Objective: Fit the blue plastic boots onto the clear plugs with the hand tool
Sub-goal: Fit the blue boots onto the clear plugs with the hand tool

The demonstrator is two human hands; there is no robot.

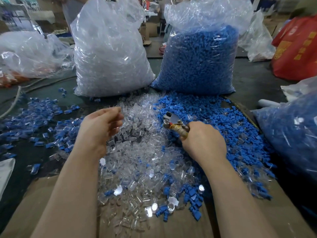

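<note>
Right hand [204,140] at 3 o'clock of centre, wrapped round the taped handle of the tool [174,122], metal head pointing toward 10 o'clock above the seam between the two heaps. Fingers clamped on the handle.

Left hand [99,127] at 9 o'clock of centre, above the left edge of the clear heap; fingers [118,115] loosely curled, tips close together, whether pinching a plug impossible to tell.

Loose plugs [137,152] heaped at centre, running down to 6 o'clock over a sheet of cardboard [34,203]. Loose boots [231,127] heaped at 3 o'clock, touching and partly mixed with the plugs along the edge. Fitted pieces [42,121], clear with blue, scattered at 9 o'clock on the dark counter [253,83].

Bag of plugs [109,62] upright at 11 o'clock, bag of boots [200,62] upright at 1 o'clock, just beside each other. Another blue-filled bag [295,131] at 3 o'clock at the frame edge. Crumpled clear bag [30,54] at 10 o'clock, red bag [298,48] at 2 o'clock. Pale cord [15,100] curving along the left edge.
</note>
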